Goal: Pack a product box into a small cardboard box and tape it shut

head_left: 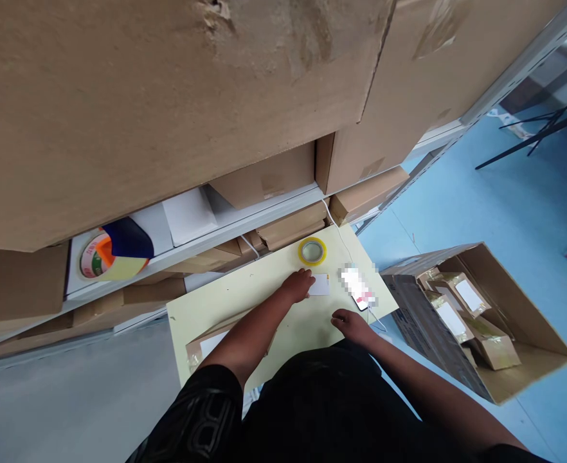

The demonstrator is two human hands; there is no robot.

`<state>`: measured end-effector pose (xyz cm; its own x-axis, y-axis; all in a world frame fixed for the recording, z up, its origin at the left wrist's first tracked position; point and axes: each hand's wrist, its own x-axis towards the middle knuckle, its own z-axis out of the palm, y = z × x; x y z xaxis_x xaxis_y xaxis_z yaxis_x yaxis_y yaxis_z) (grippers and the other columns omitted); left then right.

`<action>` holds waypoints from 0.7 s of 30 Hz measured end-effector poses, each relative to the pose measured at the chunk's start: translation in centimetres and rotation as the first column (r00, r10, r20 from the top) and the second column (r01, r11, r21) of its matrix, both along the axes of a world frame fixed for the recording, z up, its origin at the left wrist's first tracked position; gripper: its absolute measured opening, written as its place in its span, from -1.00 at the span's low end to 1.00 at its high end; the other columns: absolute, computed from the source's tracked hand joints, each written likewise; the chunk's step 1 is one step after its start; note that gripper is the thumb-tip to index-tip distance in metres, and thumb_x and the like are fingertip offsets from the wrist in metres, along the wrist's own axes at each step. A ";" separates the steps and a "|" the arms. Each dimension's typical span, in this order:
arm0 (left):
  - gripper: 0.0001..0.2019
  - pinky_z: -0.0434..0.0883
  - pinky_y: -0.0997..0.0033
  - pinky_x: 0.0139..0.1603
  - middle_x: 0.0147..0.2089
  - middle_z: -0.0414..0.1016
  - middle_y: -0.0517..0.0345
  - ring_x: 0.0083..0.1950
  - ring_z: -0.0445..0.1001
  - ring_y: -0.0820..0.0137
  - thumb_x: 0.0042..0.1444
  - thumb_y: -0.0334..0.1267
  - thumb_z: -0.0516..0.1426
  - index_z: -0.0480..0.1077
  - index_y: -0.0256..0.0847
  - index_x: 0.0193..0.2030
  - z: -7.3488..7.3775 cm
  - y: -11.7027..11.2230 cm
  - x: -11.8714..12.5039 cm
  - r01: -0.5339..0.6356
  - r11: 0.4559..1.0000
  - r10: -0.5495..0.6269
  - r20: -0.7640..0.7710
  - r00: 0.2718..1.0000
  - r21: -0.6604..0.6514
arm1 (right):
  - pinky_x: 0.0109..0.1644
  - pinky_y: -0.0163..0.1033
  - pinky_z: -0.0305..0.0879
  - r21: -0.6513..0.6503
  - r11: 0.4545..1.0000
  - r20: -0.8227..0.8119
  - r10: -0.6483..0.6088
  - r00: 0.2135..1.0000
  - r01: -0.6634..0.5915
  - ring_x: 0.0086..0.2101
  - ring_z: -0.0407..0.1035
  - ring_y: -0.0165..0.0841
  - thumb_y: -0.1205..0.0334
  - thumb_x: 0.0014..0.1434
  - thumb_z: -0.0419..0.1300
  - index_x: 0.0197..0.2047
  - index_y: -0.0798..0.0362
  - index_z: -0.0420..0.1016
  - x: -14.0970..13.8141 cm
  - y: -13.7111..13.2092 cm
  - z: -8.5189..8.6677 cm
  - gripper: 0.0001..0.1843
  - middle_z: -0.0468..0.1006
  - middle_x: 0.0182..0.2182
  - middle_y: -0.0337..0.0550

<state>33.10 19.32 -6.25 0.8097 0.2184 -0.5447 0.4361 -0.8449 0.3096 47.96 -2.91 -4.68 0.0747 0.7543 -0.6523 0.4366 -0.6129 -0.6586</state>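
Note:
On the pale yellow tabletop point(269, 276), my left hand point(297, 286) is closed at the left edge of a small flat white card point(320, 285), its fingertips partly hidden. My right hand point(353, 325) is by the near edge of the table, fingers curled, with nothing seen in it. Just beyond it lies a phone point(363, 303) with a lit screen, partly blurred out. A roll of clear yellowish tape point(312, 251) lies flat behind the card. Under my left forearm, partly covered, is a cardboard box point(194, 350) with a white label.
To the right, an open carton point(539, 347) on the blue floor holds several small taped boxes point(495, 344). Large cartons point(191, 116) on shelving loom over the table. A tape dispenser point(119, 251) sits on the shelf at left. A white cable point(336, 225) runs down towards the phone.

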 end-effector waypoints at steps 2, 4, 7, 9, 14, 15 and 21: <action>-0.62 0.41 0.16 0.08 0.14 0.41 -0.13 0.17 0.38 0.05 0.06 -0.25 0.35 0.46 -0.22 0.02 0.2 0.1 0.0 0.004 1.000 -0.004 0.003 1.000 0.002 | -0.10 -0.20 0.30 -0.007 1.000 -0.003 -0.007 1.000 0.007 -0.20 0.51 -0.23 0.02 0.29 0.11 -0.08 0.02 0.61 0.0 -0.1 0.0 -0.66 0.66 -0.18 -0.07; -0.65 0.42 0.16 0.08 0.14 0.42 -0.14 0.18 0.38 0.05 0.09 -0.26 0.31 0.47 -0.23 0.03 0.3 0.0 0.0 0.006 1.000 -0.006 0.009 1.000 0.004 | -0.10 -0.20 0.30 -0.002 1.000 -0.001 -0.007 1.000 0.007 -0.19 0.51 -0.23 0.02 0.29 0.11 -0.09 0.02 0.61 0.0 -0.1 0.0 -0.66 0.66 -0.17 -0.07; -0.76 0.41 0.16 0.08 0.13 0.44 -0.16 0.18 0.39 0.06 0.19 -0.34 0.19 0.50 -0.25 0.00 0.5 -0.5 0.0 -0.002 1.000 0.002 0.007 1.000 0.007 | -0.12 -0.20 0.29 -0.008 1.000 0.004 -0.006 1.000 0.006 -0.21 0.51 -0.23 0.03 0.30 0.11 -0.10 0.03 0.61 0.0 -0.2 0.0 -0.66 0.66 -0.19 -0.07; -0.77 0.42 0.14 0.07 0.10 0.47 -0.19 0.16 0.41 0.07 0.24 -0.41 0.08 0.52 -0.28 -0.04 0.6 -1.0 0.0 -0.022 1.000 0.022 -0.005 1.000 0.009 | -0.12 -0.21 0.29 -0.016 1.000 0.004 -0.007 1.000 0.007 -0.20 0.51 -0.23 0.04 0.30 0.11 -0.10 0.03 0.61 -0.1 -0.2 0.0 -0.67 0.66 -0.19 -0.07; -0.71 0.43 0.16 0.05 0.05 0.50 -0.20 0.11 0.46 0.11 0.25 -0.50 0.01 0.52 -0.32 -0.05 0.6 -1.8 0.0 -0.132 0.991 0.133 -0.026 0.991 0.010 | -0.12 -0.21 0.30 -0.008 1.000 0.000 0.008 1.000 -0.008 -0.21 0.51 -0.24 0.08 0.31 0.11 -0.12 0.03 0.61 -0.4 -0.4 -0.2 -0.70 0.66 -0.21 -0.08; -0.73 0.43 0.17 0.05 0.05 0.50 -0.19 0.11 0.47 0.12 0.25 -0.49 0.02 0.52 -0.32 -0.05 0.6 -1.8 -0.1 -0.161 0.987 0.161 -0.024 0.987 0.005 | -0.12 -0.22 0.31 0.001 1.000 0.009 0.019 1.000 -0.019 -0.21 0.51 -0.24 0.08 0.32 0.11 -0.12 0.03 0.61 -0.4 -0.4 -0.2 -0.70 0.65 -0.21 -0.08; -0.85 0.42 0.26 0.05 0.04 0.49 -0.10 0.09 0.48 0.17 0.15 -0.43 0.14 0.49 -0.23 -0.16 1.2 -1.7 -1.0 -0.348 0.936 0.349 0.005 0.937 -0.060 | 0.12 -0.15 0.28 0.252 0.955 0.344 0.062 0.937 -0.155 0.03 0.40 -0.16 0.19 0.33 0.10 0.10 0.10 0.54 -1.2 1.8 -0.1 -0.65 0.56 0.04 0.06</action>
